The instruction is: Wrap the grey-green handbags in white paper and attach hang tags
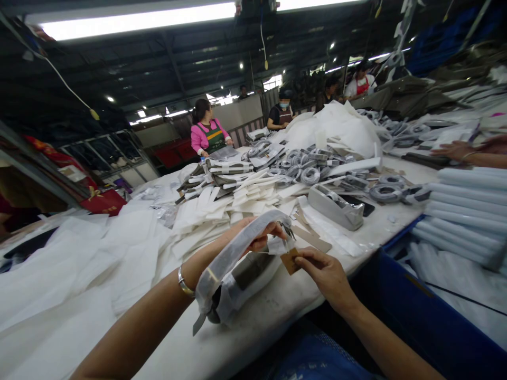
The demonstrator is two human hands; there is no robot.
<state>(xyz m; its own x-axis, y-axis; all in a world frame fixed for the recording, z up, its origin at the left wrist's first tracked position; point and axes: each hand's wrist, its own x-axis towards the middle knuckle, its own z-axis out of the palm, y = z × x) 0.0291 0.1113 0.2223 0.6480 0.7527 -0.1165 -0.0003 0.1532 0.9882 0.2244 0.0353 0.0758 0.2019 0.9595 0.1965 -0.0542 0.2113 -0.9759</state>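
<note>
A dark olive bag (249, 272) lies near the table's front edge, partly covered in thin white wrapping. Its arched handle (241, 237), also wrapped in white, passes over my left forearm. My left hand (261, 237) reaches under that arch, fingers curled at the handle's far end; their exact grip is partly hidden. Between thumb and fingers, my right hand (322, 269) pinches a small brown tag (290, 261) just right of my left fingertips.
White sheets (79, 264) cover the table's left side. Behind the bag are piled white strips (253, 190), coiled grey straps (311, 174) and a tape dispenser (336, 206). A blue bin (435, 311) stands right. Co-workers (209, 129) are across the table; another person's hands (455, 150) are at right.
</note>
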